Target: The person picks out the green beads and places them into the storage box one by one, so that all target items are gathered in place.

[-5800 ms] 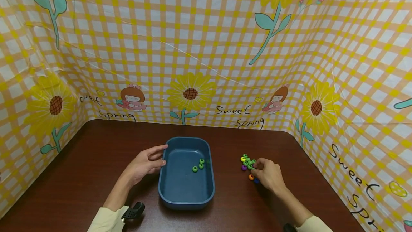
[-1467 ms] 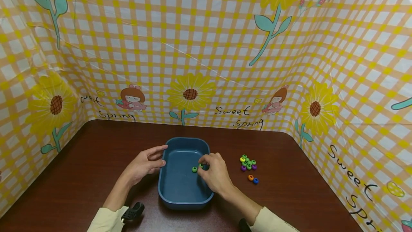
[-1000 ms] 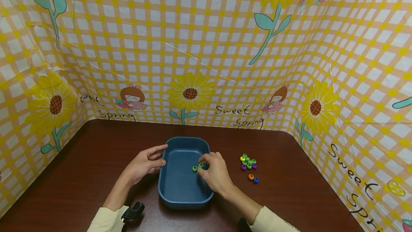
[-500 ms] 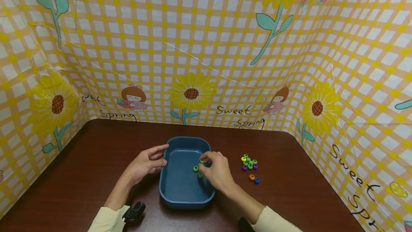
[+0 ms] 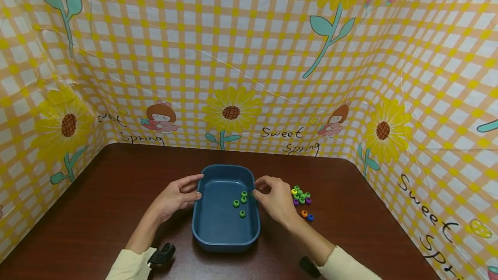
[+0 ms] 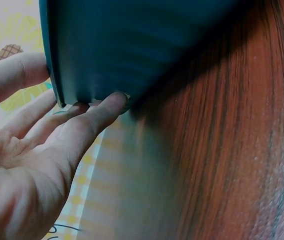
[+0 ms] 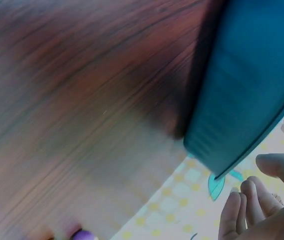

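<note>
My left hand (image 5: 175, 197) rests its fingertips against the left side of a blue tray (image 5: 225, 244); in the left wrist view the fingers (image 6: 113, 102) lie extended along the tray's outer wall. Several green beads are in the tray's right half, one green bead (image 5: 242, 214) lying nearer to me than the others. Just outside the right rim is my right hand (image 5: 277, 198), with loosely bent fingers and nothing between them. The right wrist view has its thumb (image 7: 276, 167) apart from the other fingers, close to the tray's outer wall (image 7: 246, 85).
Right of the tray, partly behind my right hand, lies a cluster of green beads with a yellow bead (image 5: 294, 192) and a purple bead (image 5: 308, 201). An orange bead (image 5: 304, 214) and a blue bead (image 5: 310, 217) sit nearer. A checked cloth (image 5: 249, 55) stands around the brown table (image 5: 136, 172).
My right hand went from the bead cluster into the tray, let go of a green bead there, and has moved back right past the rim. The left hand has stayed at the tray.
</note>
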The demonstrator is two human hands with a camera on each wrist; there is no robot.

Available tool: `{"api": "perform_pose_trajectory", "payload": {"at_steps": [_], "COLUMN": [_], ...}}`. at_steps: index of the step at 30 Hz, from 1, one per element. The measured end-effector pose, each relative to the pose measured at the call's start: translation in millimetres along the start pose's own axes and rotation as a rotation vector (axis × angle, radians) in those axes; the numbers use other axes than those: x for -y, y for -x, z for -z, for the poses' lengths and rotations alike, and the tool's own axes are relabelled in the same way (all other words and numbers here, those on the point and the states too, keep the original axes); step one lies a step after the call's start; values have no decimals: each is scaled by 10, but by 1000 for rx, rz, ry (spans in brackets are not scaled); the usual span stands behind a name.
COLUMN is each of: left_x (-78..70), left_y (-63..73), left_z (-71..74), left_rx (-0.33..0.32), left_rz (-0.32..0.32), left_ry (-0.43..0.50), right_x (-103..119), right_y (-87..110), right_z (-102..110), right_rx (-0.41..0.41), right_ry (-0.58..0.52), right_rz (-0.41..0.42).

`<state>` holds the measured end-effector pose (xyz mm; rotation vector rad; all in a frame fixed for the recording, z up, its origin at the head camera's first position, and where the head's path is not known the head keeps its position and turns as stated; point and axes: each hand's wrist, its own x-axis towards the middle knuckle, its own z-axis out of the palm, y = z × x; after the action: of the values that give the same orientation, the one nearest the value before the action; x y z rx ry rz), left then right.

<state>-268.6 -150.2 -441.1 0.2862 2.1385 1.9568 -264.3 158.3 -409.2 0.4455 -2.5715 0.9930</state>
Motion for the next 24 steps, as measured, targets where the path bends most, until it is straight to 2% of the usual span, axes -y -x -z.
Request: {"api": "perform_pose_trajectory", "payload": {"at_steps": [7, 15, 24], "left_x": [-3, -4, 1], "left_y": [6, -3, -7], "left_z": [2, 7, 6], "left_rx": [-7, -15, -14], "left_rz": [4, 4, 1], "left_ry": [9, 2, -2], "right_x": [-143, -384, -597], "right_y": [31, 59, 83], "right_z": [152, 335, 548], "right_rx": [-22, -30, -9], "right_ry": [27, 111, 123], "right_rz": [-24, -81, -141]}}
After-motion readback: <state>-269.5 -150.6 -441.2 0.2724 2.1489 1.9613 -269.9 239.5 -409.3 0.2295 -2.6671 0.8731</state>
